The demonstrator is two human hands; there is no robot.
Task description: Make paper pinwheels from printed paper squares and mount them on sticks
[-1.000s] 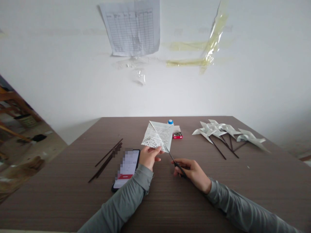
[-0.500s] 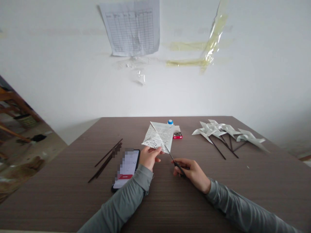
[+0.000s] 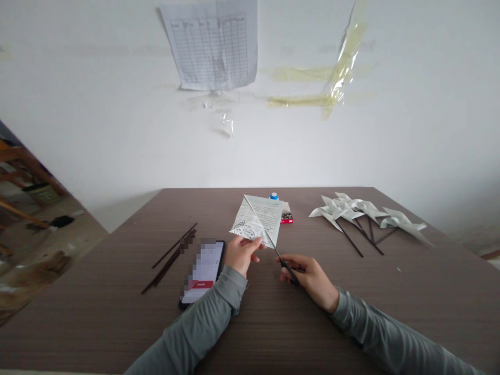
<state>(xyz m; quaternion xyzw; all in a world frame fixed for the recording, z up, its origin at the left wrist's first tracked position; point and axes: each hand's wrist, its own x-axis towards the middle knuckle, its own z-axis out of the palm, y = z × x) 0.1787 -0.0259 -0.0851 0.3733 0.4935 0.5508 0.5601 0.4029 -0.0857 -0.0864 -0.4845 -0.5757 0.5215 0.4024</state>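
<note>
Head view: the left hand (image 3: 241,255) is pinching the flimsy printed paper square (image 3: 261,219) at its 7 o'clock edge, while the right hand (image 3: 311,276) is gripping dark scissors (image 3: 288,271).

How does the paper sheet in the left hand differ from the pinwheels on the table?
The paper sheet is held by the left hand, nearly flat with a diagonal crease; the pinwheels lie on the table, with bent blades on dark sticks. The sheet shows print and a cartoon drawing; the pinwheels look pale, without clear print. Both are paper.
</note>
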